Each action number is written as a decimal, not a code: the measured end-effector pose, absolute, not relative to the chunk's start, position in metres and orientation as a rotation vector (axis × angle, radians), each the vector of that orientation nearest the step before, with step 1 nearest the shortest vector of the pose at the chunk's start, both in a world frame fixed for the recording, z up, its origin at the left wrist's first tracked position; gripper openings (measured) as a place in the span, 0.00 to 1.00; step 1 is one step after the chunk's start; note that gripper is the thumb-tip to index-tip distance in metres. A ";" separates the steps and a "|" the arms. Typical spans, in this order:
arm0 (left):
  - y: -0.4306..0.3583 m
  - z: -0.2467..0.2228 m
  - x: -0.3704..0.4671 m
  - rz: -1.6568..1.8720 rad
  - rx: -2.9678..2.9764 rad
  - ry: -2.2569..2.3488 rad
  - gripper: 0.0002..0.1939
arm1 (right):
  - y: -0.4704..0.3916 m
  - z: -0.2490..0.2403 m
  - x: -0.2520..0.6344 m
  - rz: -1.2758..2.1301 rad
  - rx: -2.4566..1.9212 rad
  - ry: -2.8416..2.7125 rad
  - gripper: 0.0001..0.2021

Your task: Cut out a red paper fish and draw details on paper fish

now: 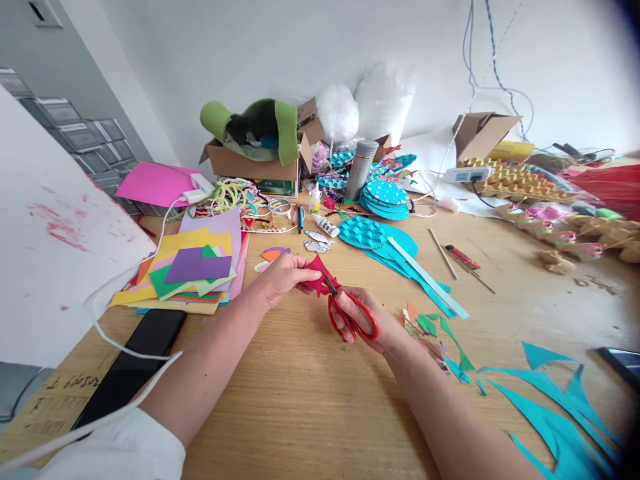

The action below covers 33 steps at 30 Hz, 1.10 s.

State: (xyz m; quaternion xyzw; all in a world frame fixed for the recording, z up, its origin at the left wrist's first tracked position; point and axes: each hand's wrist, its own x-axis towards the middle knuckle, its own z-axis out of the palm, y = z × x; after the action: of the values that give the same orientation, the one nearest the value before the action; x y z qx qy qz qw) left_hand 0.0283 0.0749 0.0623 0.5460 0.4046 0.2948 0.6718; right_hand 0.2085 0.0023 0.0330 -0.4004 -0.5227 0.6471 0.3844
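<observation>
A small piece of red paper [316,269] is pinched between the thumb and fingers of my left hand [285,277], above the middle of the table. My right hand [367,313] holds red-handled scissors [354,320], its fingers through the loops. The scissor blades lie against the right part of the red paper, and their tips are partly hidden by it. Just behind the paper lie white cut-out shapes [319,245] with dark outlines. Orange and pink paper shapes [276,253] rest behind my left hand.
Stacked coloured paper [197,267] and a black phone [150,340] lie at the left, with a white cable crossing the phone. Turquoise scraps [545,393] spread at the right. Behind are a glue bottle [326,225], a grey flask [361,170] and a cardboard box [240,163].
</observation>
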 end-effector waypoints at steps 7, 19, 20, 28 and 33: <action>0.072 0.063 0.029 0.643 1.144 0.884 0.16 | 0.003 0.030 0.208 1.629 -1.005 -1.306 0.25; 0.071 0.063 0.031 0.671 1.205 0.888 0.12 | 0.003 0.030 0.208 1.650 -1.043 -1.303 0.25; 0.071 0.064 0.031 0.668 1.209 0.887 0.12 | 0.003 0.030 0.208 1.648 -1.044 -1.307 0.25; 0.070 0.065 0.032 0.649 1.227 0.891 0.11 | 0.004 0.030 0.208 1.643 -1.040 -1.325 0.24; 0.070 0.065 0.032 0.652 1.230 0.900 0.11 | 0.004 0.029 0.209 1.634 -1.044 -1.346 0.24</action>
State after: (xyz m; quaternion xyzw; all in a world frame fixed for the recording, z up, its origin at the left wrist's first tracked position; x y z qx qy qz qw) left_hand 0.0320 0.0700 0.0646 0.5471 0.4002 0.2901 0.6756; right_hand 0.2087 0.0038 0.0290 -0.4090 -0.5273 0.6402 0.3805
